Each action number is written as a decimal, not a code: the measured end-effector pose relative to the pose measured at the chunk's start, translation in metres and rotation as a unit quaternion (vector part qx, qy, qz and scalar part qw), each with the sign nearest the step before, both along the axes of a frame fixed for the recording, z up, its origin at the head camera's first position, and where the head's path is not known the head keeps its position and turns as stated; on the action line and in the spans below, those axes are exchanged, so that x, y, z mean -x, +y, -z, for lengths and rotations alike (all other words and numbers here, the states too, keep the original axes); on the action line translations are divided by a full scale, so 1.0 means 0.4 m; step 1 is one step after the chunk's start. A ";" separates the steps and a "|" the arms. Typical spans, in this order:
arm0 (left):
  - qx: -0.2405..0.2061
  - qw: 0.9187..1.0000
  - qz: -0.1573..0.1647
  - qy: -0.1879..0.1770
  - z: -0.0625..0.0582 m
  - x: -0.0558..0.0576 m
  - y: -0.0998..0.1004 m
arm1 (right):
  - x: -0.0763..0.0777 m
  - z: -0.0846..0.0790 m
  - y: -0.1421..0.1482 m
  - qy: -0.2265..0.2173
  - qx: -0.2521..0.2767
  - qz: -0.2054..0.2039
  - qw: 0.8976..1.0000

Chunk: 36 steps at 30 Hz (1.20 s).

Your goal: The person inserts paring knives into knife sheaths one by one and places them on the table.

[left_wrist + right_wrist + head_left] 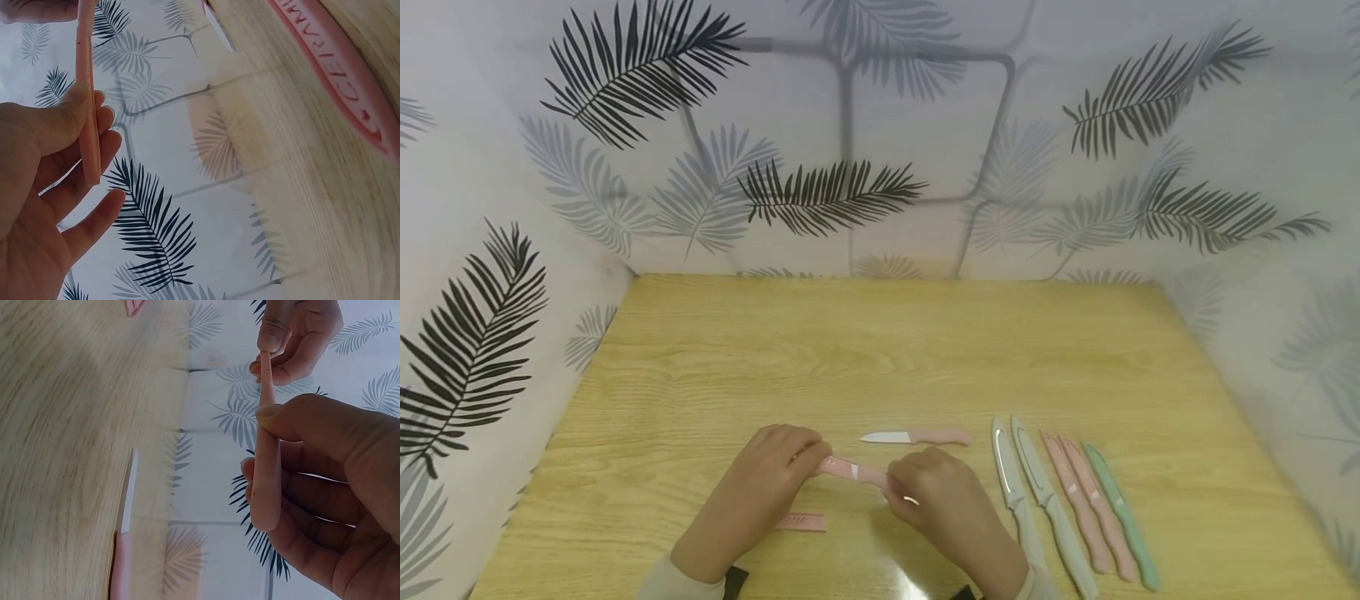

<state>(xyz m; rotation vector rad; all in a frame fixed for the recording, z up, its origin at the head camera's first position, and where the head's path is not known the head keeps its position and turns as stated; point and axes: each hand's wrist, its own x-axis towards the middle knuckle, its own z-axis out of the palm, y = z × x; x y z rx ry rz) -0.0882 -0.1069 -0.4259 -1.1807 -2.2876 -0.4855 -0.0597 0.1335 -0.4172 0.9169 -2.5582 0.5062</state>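
Note:
Both hands hold a small pink-handled knife, its blade covered by a pink sheath (838, 468), level above the table. My left hand (767, 475) pinches the sheath end between thumb and fingers, its other fingers spread below in the left wrist view. The handle (267, 487) lies in my right hand (942, 500), thumb along its top and fingers curled beneath. Just beyond the hands, a bare knife with a white blade and pink handle (940, 436) lies on the table, blade pointing left. Partly behind my left wrist is a loose pink sheath (805, 522) with raised lettering.
Right of my right hand, several knives lie side by side on the wooden table (880, 350): two pale green knives (1067, 542), two pink knives (1086, 521) and a darker green knife (1127, 525). Leaf-patterned sheeting (910, 125) rises behind the table and at both sides.

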 end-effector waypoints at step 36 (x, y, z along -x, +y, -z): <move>0.002 0.997 -0.044 -0.062 0.043 -0.006 -0.062 | -0.101 0.056 0.286 -0.124 0.051 0.257 0.957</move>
